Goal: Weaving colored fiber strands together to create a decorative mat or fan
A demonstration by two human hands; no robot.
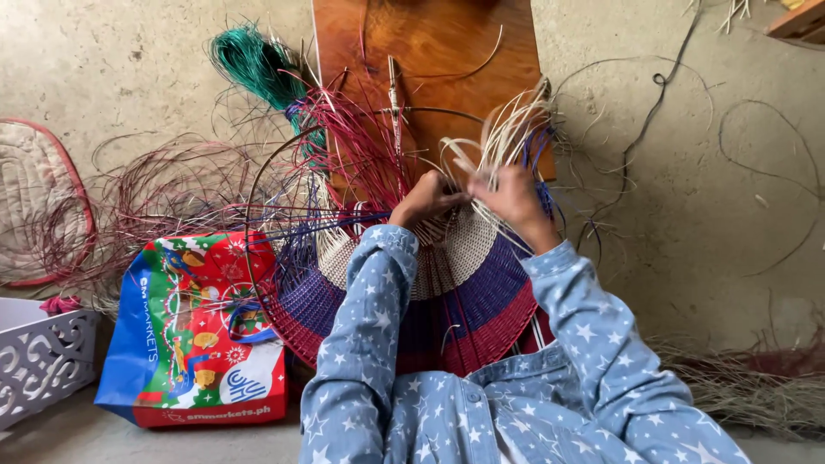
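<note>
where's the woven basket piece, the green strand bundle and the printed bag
woven basket piece (481, 296), head view, purple band of the weave
green strand bundle (253, 64), head view, its middle
printed bag (202, 335), head view, front face

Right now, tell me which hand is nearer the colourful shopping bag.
Left. The left hand is up and right of the shopping bag; the right hand lies farther right, among pale strands.

head view, looking down, close in

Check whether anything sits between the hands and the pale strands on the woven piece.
Nothing visible does. The left hand and right hand are already on the pale strands at the top of the woven piece. The red strands stand off to the left.
</note>
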